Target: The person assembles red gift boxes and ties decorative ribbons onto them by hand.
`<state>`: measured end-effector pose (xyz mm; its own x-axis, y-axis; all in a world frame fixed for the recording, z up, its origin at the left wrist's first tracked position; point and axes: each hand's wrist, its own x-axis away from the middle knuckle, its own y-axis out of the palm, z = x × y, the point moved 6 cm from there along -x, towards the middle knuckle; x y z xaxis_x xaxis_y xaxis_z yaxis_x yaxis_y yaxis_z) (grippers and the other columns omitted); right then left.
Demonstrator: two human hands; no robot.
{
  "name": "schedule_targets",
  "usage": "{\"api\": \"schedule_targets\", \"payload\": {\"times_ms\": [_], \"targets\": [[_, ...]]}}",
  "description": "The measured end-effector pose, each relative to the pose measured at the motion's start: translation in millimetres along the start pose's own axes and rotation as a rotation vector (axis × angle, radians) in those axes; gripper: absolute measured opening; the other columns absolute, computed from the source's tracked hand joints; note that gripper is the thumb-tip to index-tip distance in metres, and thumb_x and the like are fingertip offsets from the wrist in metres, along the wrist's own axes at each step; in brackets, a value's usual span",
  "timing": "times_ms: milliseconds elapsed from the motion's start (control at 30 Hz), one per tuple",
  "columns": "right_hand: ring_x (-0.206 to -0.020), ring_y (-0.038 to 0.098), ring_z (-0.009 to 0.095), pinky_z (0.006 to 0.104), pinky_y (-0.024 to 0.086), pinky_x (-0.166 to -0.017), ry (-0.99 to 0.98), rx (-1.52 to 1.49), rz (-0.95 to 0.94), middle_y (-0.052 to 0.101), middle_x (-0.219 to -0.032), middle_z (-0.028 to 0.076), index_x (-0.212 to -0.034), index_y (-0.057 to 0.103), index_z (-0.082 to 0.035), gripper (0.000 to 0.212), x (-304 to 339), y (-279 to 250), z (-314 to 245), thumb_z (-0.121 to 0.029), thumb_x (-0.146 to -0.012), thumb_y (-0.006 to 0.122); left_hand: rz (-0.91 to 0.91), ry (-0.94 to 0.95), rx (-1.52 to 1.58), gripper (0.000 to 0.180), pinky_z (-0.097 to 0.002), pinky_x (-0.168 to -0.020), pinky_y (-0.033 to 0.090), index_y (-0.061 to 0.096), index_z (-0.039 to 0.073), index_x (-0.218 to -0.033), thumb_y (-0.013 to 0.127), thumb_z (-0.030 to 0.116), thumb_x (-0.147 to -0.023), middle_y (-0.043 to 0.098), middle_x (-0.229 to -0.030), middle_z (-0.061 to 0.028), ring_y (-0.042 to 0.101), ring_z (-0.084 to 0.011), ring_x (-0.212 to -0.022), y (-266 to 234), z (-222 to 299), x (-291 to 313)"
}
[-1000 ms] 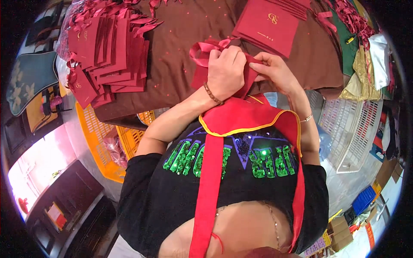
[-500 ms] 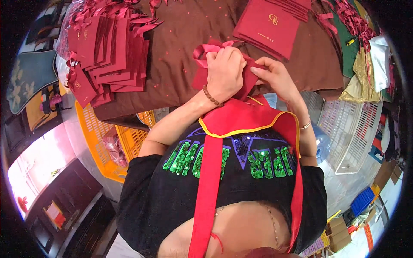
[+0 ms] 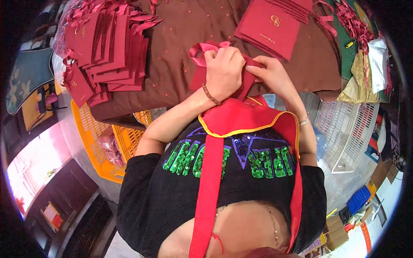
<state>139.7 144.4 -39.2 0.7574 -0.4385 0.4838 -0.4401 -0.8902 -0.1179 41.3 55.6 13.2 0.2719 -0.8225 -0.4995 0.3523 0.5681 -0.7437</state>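
Note:
My left hand (image 3: 224,71) is closed over the top of a dark red gift bag (image 3: 247,85), just off the near edge of the brown-covered table. A loop of pink-red ribbon (image 3: 197,52) stands out beside its knuckles. On the bag's right side, my right hand (image 3: 273,75) pinches the upper corner between thumb and fingers. Much of the bag is hidden behind my left hand, so how the ribbon runs through it cannot be seen. Over my black shirt hangs a red apron (image 3: 241,116) with yellow edging.
Many matching ribboned bags (image 3: 117,56) lie fanned at the left; flat red bags (image 3: 271,32) are stacked at the right. Loose ribbons (image 3: 350,21) hang at far right. An orange crate (image 3: 92,146) and a white crate (image 3: 344,133) stand below the table.
My right hand has shifted slightly, its thumb now tucked lower against the bag's corner. My left hand keeps its grip on the bag. The view has moved a little.

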Motion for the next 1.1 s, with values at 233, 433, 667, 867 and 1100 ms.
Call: {"api": "schedule_targets", "payload": {"times_ms": [233, 433, 667, 867, 1100], "targets": [[-0.065, 0.051, 0.003, 0.0185, 0.041, -0.057, -0.027, 0.127, 0.056, 0.058, -0.074, -0.002, -0.092, 0.062, -0.001, 0.017, 0, 1, 2, -0.016, -0.083, 0.061, 0.032, 0.008, -0.143, 0.009, -0.0361, -0.071, 0.032, 0.053, 0.01, -0.076, 0.061, 0.012, -0.072, 0.054, -0.081, -0.0018, 0.051, -0.0194, -0.076, -3, 2, 2], [-0.066, 0.05, 0.004, 0.02, 0.041, -0.058, -0.149, 0.161, 0.029, 0.057, -0.074, -0.002, -0.091, 0.06, 0.001, 0.017, 9, 2, -13, -0.014, -0.083, 0.061, 0.044, 0.1, -0.189, 0.013, -0.0383, -0.069, 0.031, 0.051, 0.008, -0.075, 0.056, 0.015, -0.064, 0.051, -0.084, -0.0054, 0.047, -0.0213, -0.077, -4, 13, 3], [-0.066, 0.05, 0.003, 0.02, 0.041, -0.058, -0.162, 0.138, 0.07, 0.056, -0.074, -0.003, -0.096, 0.06, 0.0, 0.018, 11, 5, -16, -0.013, -0.084, 0.06, 0.013, 0.153, -0.089, 0.012, -0.0374, -0.075, 0.031, 0.059, 0.013, -0.08, 0.064, 0.017, -0.07, 0.055, -0.086, 0.001, 0.05, -0.0184, -0.082, -20, 5, 1], [-0.077, 0.059, 0.022, 0.0302, 0.045, -0.069, -0.392, 0.324, 0.194, 0.06, -0.087, 0.013, -0.099, 0.058, 0.001, 0.023, 17, 19, -40, -0.014, -0.082, 0.059, -0.206, 0.165, -0.067, 0.006, -0.039, -0.076, 0.03, 0.056, 0.015, -0.075, 0.062, 0.017, -0.072, 0.054, -0.072, 0.002, 0.052, -0.0168, -0.082, -31, -14, -20], [-0.085, 0.058, 0.027, 0.0313, 0.045, -0.075, -0.544, 0.392, 0.282, 0.058, -0.09, 0.014, -0.096, 0.058, 0.002, 0.016, 24, 29, -51, -0.007, -0.082, 0.057, -0.666, -0.144, 0.486, 0.028, -0.0273, -0.065, 0.047, 0.052, 0.003, -0.106, 0.059, 0.011, -0.08, 0.065, -0.079, -0.0099, 0.062, -0.0139, -0.073, -11, -51, -39]]}}
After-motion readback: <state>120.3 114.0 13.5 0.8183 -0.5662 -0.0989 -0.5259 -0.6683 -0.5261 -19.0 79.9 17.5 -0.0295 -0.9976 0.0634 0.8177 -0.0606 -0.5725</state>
